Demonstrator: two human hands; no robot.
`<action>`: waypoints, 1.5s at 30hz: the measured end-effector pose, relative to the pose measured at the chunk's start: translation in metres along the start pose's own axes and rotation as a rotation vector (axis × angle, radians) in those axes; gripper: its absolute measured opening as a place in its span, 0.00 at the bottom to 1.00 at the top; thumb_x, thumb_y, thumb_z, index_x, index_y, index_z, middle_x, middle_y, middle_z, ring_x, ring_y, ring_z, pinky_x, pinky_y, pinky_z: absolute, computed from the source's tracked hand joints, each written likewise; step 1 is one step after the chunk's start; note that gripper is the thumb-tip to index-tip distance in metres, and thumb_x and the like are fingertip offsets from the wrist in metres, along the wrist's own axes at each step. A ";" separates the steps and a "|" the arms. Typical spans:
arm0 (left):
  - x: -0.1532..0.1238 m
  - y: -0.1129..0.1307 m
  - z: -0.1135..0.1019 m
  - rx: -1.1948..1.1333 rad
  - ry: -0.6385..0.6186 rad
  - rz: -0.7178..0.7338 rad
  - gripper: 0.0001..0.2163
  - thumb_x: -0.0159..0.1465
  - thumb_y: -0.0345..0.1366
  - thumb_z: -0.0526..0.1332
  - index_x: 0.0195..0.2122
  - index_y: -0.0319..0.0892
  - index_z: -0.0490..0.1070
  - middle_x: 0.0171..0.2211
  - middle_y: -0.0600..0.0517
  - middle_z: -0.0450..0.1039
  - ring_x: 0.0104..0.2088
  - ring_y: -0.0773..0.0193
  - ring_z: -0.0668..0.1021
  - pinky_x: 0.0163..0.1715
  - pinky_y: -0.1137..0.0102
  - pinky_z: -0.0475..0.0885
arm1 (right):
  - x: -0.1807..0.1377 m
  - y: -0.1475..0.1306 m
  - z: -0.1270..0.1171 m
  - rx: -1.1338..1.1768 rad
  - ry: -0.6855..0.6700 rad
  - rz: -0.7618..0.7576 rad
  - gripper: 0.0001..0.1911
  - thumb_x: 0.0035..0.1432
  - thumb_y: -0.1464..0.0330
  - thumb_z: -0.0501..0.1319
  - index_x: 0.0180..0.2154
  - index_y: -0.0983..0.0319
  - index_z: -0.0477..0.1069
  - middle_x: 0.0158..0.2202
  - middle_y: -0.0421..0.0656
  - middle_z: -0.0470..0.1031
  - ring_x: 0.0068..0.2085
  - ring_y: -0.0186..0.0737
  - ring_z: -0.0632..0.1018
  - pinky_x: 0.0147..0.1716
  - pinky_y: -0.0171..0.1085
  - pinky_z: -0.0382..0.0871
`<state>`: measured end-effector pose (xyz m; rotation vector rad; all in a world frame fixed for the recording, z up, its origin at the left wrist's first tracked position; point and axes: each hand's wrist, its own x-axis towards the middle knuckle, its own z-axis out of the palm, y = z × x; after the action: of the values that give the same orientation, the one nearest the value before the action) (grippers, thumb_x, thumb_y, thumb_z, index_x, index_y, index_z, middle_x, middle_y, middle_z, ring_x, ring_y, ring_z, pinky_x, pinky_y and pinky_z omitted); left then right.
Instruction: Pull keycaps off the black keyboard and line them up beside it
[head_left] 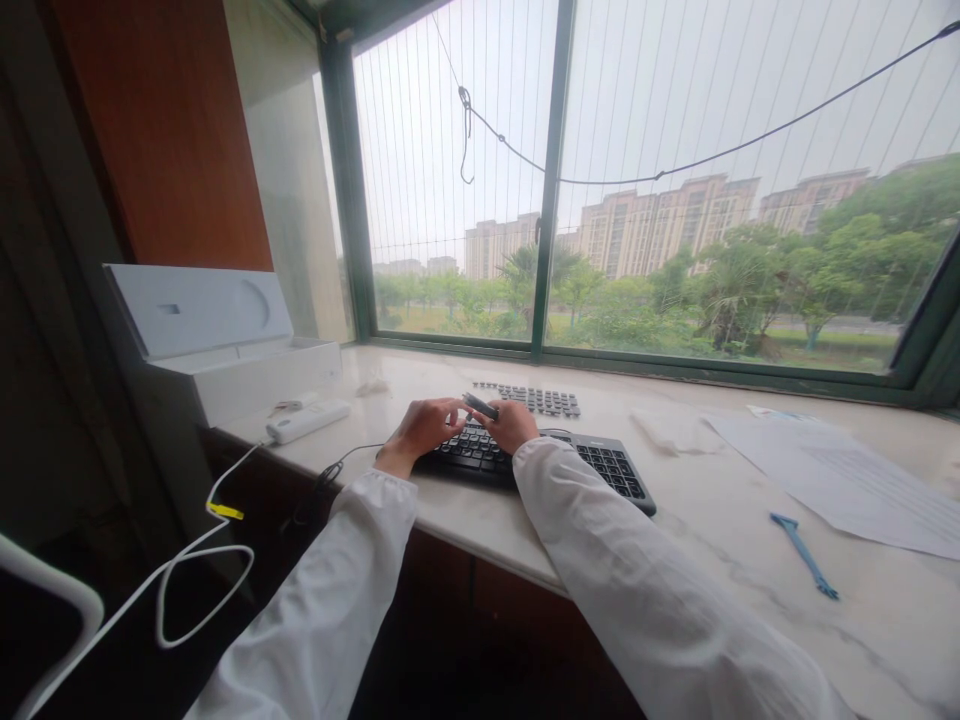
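Observation:
A black keyboard (480, 460) lies on the pale marble counter, with many keycaps in place on its number pad. My right hand (512, 424) is closed around a short, dark, bar-shaped object (481, 405), held just above the keys; its exact kind is unclear. Beside it, my left hand (433, 428) has its fingers curled and pinched near the end of that object. Whatever may be between those fingertips is too small to make out. Behind the keyboard, loose dark keycaps (536, 400) are laid out in rows.
An open white box (262, 370) and a white power strip (307, 420) with a cable stand at left. To the right are a blue plastic tool (804, 555), a paper sheet (847, 480) and a crumpled plastic wrapper (671, 430). A window (536, 200) backs the counter.

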<state>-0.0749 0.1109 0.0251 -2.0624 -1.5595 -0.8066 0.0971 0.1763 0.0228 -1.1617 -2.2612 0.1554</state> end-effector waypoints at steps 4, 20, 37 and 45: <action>0.000 0.001 -0.002 -0.018 -0.024 0.003 0.08 0.60 0.38 0.57 0.38 0.46 0.74 0.26 0.55 0.74 0.28 0.69 0.73 0.28 0.76 0.60 | 0.001 0.001 0.000 0.003 -0.004 0.020 0.18 0.56 0.54 0.53 0.30 0.57 0.75 0.27 0.41 0.76 0.30 0.36 0.74 0.26 0.32 0.55; 0.000 -0.002 -0.002 -0.019 0.004 0.003 0.12 0.58 0.46 0.60 0.39 0.47 0.74 0.23 0.57 0.72 0.26 0.69 0.74 0.26 0.74 0.58 | -0.001 0.001 0.002 0.113 0.038 0.008 0.16 0.54 0.55 0.56 0.31 0.57 0.75 0.26 0.40 0.75 0.30 0.35 0.74 0.27 0.31 0.58; 0.007 0.007 -0.011 0.065 -0.100 -0.166 0.13 0.56 0.41 0.57 0.42 0.51 0.72 0.26 0.58 0.74 0.28 0.66 0.75 0.25 0.74 0.58 | -0.011 0.004 -0.011 -0.213 -0.019 -0.022 0.15 0.52 0.65 0.54 0.41 0.52 0.74 0.33 0.42 0.77 0.36 0.41 0.76 0.34 0.36 0.65; 0.050 -0.019 -0.008 0.160 -0.246 -0.297 0.15 0.55 0.50 0.56 0.40 0.54 0.74 0.30 0.56 0.76 0.31 0.63 0.75 0.28 0.73 0.63 | -0.011 0.018 -0.020 -0.216 -0.001 0.059 0.14 0.52 0.67 0.54 0.40 0.55 0.73 0.33 0.43 0.77 0.35 0.42 0.76 0.33 0.38 0.66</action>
<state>-0.0851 0.1468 0.0647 -1.8963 -2.0287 -0.5174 0.1259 0.1755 0.0281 -1.3393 -2.2886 -0.0682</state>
